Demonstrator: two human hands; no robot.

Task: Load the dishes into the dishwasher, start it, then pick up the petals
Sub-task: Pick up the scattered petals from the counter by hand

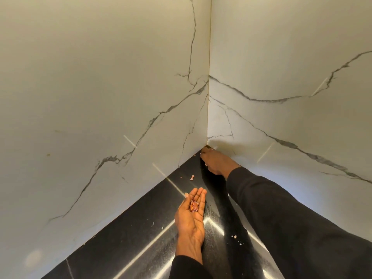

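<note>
My left hand (192,213) lies palm up just above the glossy black countertop (141,238), fingers together and cupped, with a small heap of pink-brown petals (194,205) resting in the palm. My right hand (214,161) reaches into the far corner where the two marble walls meet, fingertips pressed down at the corner; what it pinches is hidden. A loose petal (192,177) lies on the counter between the hands. Smaller bits (235,236) sit near my right sleeve.
White marble-look walls with grey veins (120,97) close off the counter on the left and right, meeting in a corner (208,137). Tiny pale crumbs speckle the black surface. My right black sleeve (281,218) covers much of the counter's right side.
</note>
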